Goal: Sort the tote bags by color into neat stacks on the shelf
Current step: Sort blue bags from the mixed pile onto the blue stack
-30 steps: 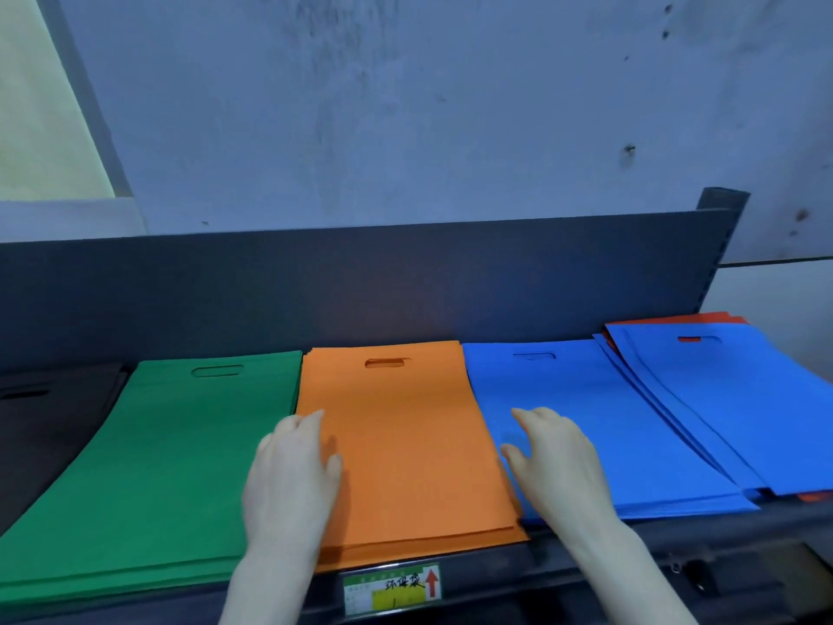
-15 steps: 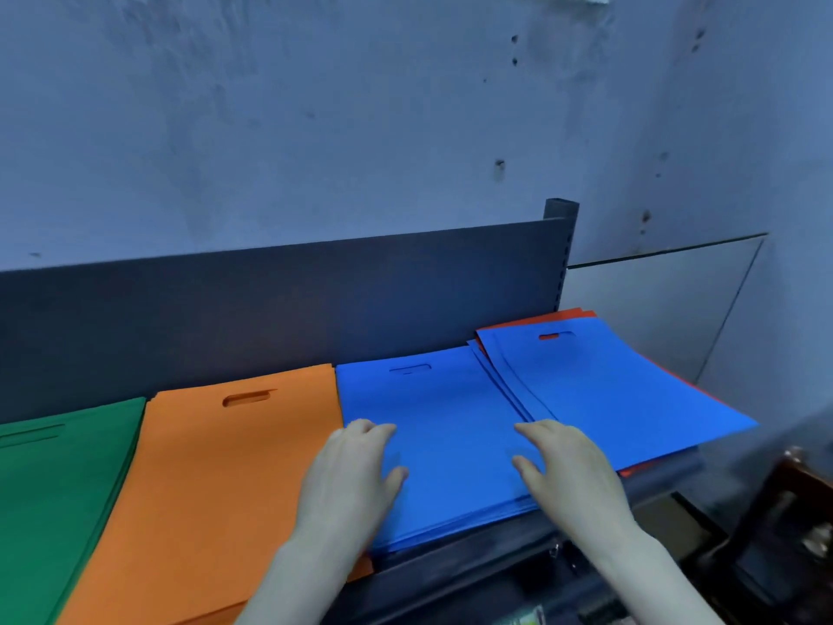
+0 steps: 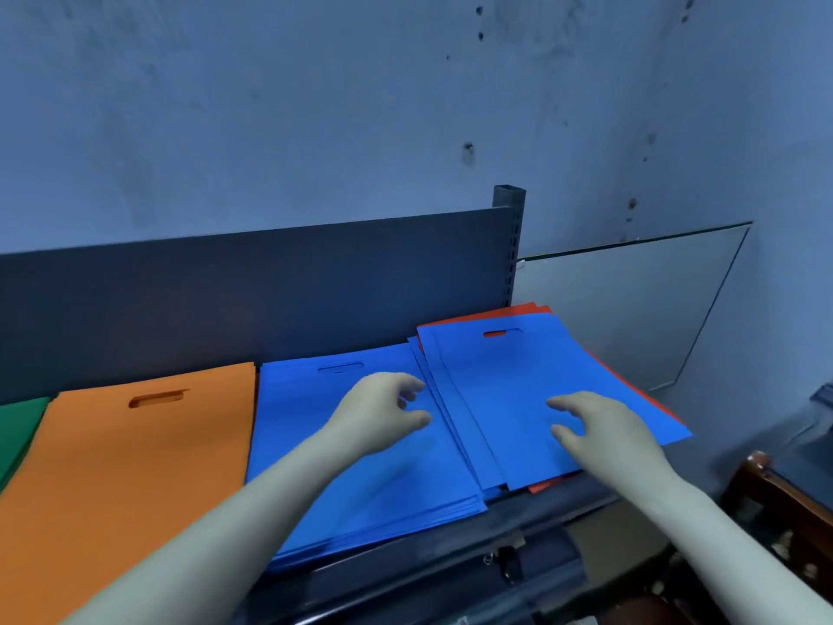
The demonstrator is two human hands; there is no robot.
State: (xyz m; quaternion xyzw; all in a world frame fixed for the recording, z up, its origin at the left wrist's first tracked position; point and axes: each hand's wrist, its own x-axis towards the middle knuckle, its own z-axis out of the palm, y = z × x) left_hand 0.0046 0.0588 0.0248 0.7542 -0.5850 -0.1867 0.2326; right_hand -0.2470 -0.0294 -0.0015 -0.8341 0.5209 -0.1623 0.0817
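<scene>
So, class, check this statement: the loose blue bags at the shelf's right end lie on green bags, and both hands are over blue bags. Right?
No. The head view shows red bags, not green, under the loose blue bags. The left hand and right hand are indeed over blue bags.

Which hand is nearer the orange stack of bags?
Left. The left hand is over the neat blue stack beside the orange stack; the right hand is farther right, over the skewed blue pile.

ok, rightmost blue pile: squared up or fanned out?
Fanned out. The rightmost blue pile shows staggered left edges, overlaps the neat blue stack, and red bags poke out beneath.
</scene>
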